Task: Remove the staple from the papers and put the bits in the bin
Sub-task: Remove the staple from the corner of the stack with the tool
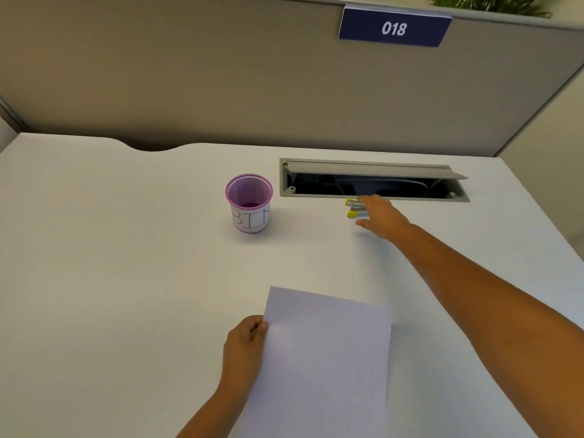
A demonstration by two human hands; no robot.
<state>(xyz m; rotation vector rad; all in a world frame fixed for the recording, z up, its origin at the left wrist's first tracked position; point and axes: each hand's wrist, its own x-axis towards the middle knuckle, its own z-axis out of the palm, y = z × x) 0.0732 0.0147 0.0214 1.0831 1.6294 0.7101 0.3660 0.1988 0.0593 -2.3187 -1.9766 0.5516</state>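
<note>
Step in hand, I'd say: fetching the tool. Right hand [380, 218] is stretched out, fingers loosely spread, over the small yellow-tipped metal staple remover [354, 207] just past its fingertips; whether it touches yet, can't tell. Left hand [245, 346] pinches the left edge of the white stapled paper sheets [325, 358], near the body. Purple mesh cup labelled BIN [249, 202] stands well left of the right hand. Next: close on the remover, bring it back to the papers. Staple itself not visible; remover partly hidden by fingers.
</note>
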